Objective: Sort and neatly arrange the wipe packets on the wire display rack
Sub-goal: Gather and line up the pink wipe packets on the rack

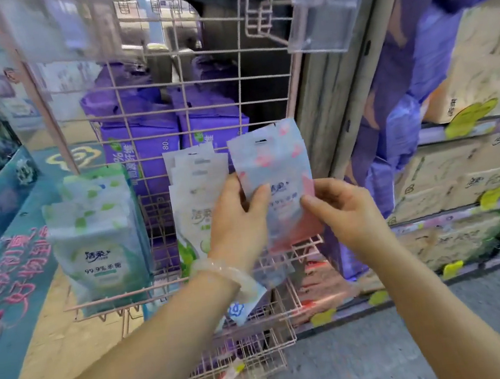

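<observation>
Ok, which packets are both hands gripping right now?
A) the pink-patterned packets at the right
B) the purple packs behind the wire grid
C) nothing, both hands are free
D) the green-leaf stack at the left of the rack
A: the left hand and the right hand both hold the pink-patterned packets from either side, in front of the wire rack.

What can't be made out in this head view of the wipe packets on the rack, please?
- Pink packets: how many are in the stack; only the front one shows, and both hands cover its lower print.
- Middle packets: the lower right part is hidden by the left hand.
- Right hand: its fingers behind the pink packets are out of sight.
- Purple packs: print blurred and crossed by the wire rack.
</observation>
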The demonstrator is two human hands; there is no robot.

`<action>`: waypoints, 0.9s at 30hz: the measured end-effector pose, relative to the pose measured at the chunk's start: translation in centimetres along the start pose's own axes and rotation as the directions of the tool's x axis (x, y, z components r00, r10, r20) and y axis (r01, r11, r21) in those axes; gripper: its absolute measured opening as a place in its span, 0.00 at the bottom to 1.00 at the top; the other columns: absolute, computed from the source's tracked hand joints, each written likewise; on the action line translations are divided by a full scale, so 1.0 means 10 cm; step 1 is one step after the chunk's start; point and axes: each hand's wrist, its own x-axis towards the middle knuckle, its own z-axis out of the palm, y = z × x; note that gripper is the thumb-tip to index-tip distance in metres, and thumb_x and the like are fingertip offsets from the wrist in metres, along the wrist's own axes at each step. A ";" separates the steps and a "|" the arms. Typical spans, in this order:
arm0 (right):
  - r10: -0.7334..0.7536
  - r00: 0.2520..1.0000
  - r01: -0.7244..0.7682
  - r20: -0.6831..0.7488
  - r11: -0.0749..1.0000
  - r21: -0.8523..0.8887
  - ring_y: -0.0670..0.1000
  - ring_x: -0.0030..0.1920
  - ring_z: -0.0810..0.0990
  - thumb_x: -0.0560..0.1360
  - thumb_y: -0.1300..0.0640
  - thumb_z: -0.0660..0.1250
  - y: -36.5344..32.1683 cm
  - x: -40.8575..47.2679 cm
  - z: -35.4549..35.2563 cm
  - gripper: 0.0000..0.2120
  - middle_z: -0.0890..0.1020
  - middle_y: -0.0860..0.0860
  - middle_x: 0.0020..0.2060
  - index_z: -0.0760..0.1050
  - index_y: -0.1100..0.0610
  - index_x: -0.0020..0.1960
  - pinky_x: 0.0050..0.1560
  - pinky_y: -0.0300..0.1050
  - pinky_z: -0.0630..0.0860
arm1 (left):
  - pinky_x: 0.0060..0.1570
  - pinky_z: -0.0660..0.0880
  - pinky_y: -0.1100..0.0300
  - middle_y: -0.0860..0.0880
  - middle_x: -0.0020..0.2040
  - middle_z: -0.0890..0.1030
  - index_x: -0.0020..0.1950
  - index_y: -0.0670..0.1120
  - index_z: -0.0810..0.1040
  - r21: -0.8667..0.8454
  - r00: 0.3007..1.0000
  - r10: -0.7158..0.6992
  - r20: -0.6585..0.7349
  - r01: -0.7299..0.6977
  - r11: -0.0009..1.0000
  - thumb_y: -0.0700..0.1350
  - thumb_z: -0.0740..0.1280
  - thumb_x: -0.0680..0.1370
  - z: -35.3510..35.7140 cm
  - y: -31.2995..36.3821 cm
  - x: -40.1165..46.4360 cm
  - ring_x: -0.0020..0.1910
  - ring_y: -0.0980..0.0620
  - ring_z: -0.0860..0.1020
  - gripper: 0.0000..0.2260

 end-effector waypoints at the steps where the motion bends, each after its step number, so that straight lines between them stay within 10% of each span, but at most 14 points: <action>1: 0.001 1.000 -0.001 -0.018 0.999 -0.032 0.44 0.42 0.81 0.73 0.62 0.67 0.00 0.12 0.03 0.10 0.84 0.43 0.39 0.79 0.47 0.44 0.48 0.39 0.79 | 0.59 0.73 0.52 0.48 0.53 0.80 0.55 0.48 0.73 0.073 1.000 -0.005 -0.013 0.005 0.997 0.42 0.63 0.77 0.05 0.00 0.15 0.54 0.49 0.78 0.07; 4: 0.060 0.998 -0.050 0.026 0.954 -0.295 0.55 0.48 0.81 0.74 0.59 0.66 0.14 0.33 0.12 0.06 0.83 0.54 0.46 0.78 0.58 0.50 0.52 0.52 0.77 | 0.62 0.69 0.49 0.41 0.63 0.75 0.67 0.43 0.66 0.289 0.989 -0.147 -0.011 0.144 0.946 0.44 0.60 0.78 0.23 -0.16 0.41 0.62 0.41 0.73 0.17; 11: 0.171 0.978 -0.097 0.118 0.878 -0.470 0.56 0.59 0.75 0.75 0.55 0.64 0.37 0.43 0.24 0.20 0.78 0.55 0.60 0.67 0.57 0.65 0.50 0.41 0.69 | 0.58 0.69 0.53 0.36 0.65 0.73 0.71 0.38 0.60 0.367 0.873 -0.484 -0.062 0.471 0.802 0.43 0.59 0.79 0.41 -0.52 0.43 0.62 0.38 0.73 0.22; 18: 0.164 0.982 -0.112 0.098 0.910 -0.399 0.57 0.61 0.75 0.76 0.62 0.60 0.51 0.57 0.27 0.21 0.76 0.56 0.61 0.62 0.55 0.68 0.50 0.41 0.67 | 0.46 0.68 0.56 0.38 0.60 0.76 0.68 0.41 0.62 0.322 0.909 -0.403 -0.104 0.414 0.852 0.36 0.57 0.77 0.50 -0.48 0.46 0.52 0.42 0.75 0.19; 22: 0.203 0.975 -0.153 0.090 0.909 -0.387 0.55 0.62 0.74 0.76 0.61 0.62 0.53 0.53 0.24 0.20 0.76 0.54 0.60 0.64 0.58 0.67 0.53 0.38 0.66 | 0.56 0.69 0.54 0.38 0.66 0.72 0.72 0.39 0.57 0.352 0.909 -0.400 -0.114 0.414 0.840 0.35 0.58 0.77 0.49 -0.45 0.42 0.62 0.40 0.72 0.24; 27: -0.025 0.991 0.001 -0.128 0.983 -0.185 0.43 0.53 0.78 0.75 0.61 0.65 0.16 0.22 0.08 0.14 0.79 0.54 0.57 0.73 0.54 0.60 0.54 0.33 0.74 | 0.64 0.56 0.73 0.56 0.71 0.63 0.72 0.49 0.60 0.317 0.997 -0.012 0.071 -0.011 0.948 0.41 0.63 0.77 0.23 -0.37 -0.19 0.71 0.58 0.61 0.25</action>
